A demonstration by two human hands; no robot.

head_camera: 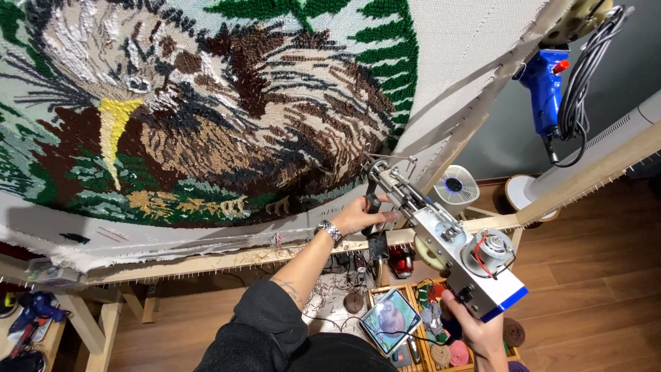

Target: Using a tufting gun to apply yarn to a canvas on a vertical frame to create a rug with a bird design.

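Observation:
A tufted rug showing an eagle in brown, white, yellow and green is stretched on a wooden frame. My left hand grips the black front handle of a silver and white tufting gun. My right hand holds the gun's rear body from below. The gun's needle tip sits at the rug's lower right edge, against the cloth. A metal watch is on my left wrist.
A blue power tool with a coiled cable hangs at the upper right of the frame. Below are a tablet, a box of yarn balls, a small white fan, a tower fan base and a wooden floor.

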